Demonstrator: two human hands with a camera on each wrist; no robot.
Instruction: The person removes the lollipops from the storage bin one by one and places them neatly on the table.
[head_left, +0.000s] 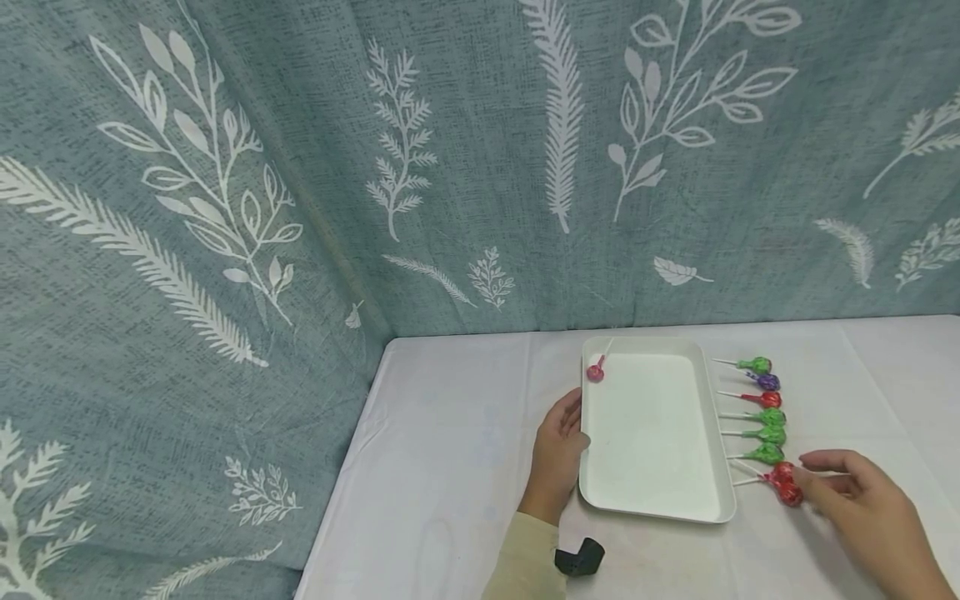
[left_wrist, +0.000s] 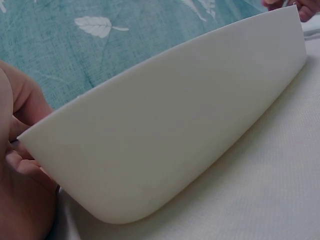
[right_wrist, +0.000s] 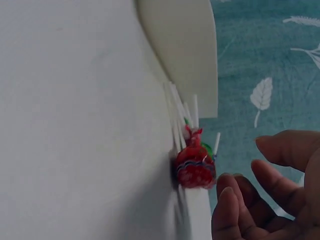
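Note:
A white rectangular tray (head_left: pixel 648 433) lies on the table. My left hand (head_left: pixel 555 454) holds its left side, the thumb at the rim; the left wrist view shows the tray's outer wall (left_wrist: pixel 165 120) beside that hand. A small pink lollipop (head_left: pixel 596 372) rests in the tray's far left corner, its stick crossing the rim. My right hand (head_left: pixel 870 500) is beside two red lollipops (head_left: pixel 787 493) at the near end of a row. In the right wrist view its loosely bent fingers (right_wrist: pixel 280 185) stand apart from a red lollipop (right_wrist: pixel 196 167), with nothing between them.
Along the tray's right side runs the row: a green lollipop (head_left: pixel 759 365), a purple one (head_left: pixel 768 382), a red one (head_left: pixel 771 400) and several more green ones. A black object (head_left: pixel 580 557) sits at my left sleeve (head_left: pixel 525 558). Behind the table (head_left: pixel 450 450) hangs a patterned curtain (head_left: pixel 480 167).

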